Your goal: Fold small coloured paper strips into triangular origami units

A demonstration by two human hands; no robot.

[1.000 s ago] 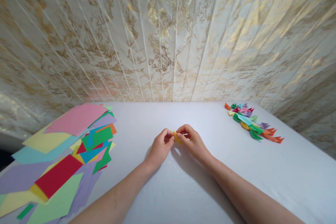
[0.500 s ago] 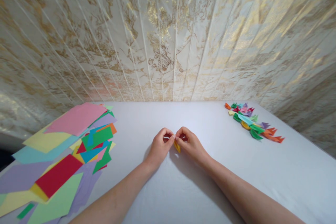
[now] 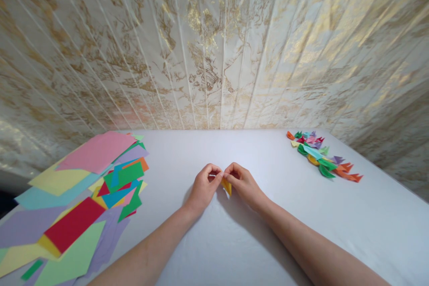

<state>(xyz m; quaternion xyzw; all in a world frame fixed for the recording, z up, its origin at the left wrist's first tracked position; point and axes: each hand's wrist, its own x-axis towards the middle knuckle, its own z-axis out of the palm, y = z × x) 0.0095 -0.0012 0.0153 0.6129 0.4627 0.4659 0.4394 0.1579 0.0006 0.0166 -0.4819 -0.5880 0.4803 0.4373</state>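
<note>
On my remote feed: my left hand (image 3: pixel 203 188) and right hand (image 3: pixel 243 185) close together near six o'clock of view, thumbs and fingers of both pinching small folded yellow paper (image 3: pixel 228 186). Paper sits between hands, pointed end sticking out below fingers; whether its tip touches white table (image 3: pixel 187 152), I cannot tell. Loose coloured sheets (image 3: pixel 75 223) overlap at eight o'clock. Small folded pieces (image 3: pixel 325 164) cluster between three and four. Gold-and-white cloth (image 3: pixel 208 53) hangs at twelve.

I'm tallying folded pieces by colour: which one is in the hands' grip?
The yellow folded piece, pinched by the left hand and right hand; the other folded pieces lie on the table, off to the right.
</note>
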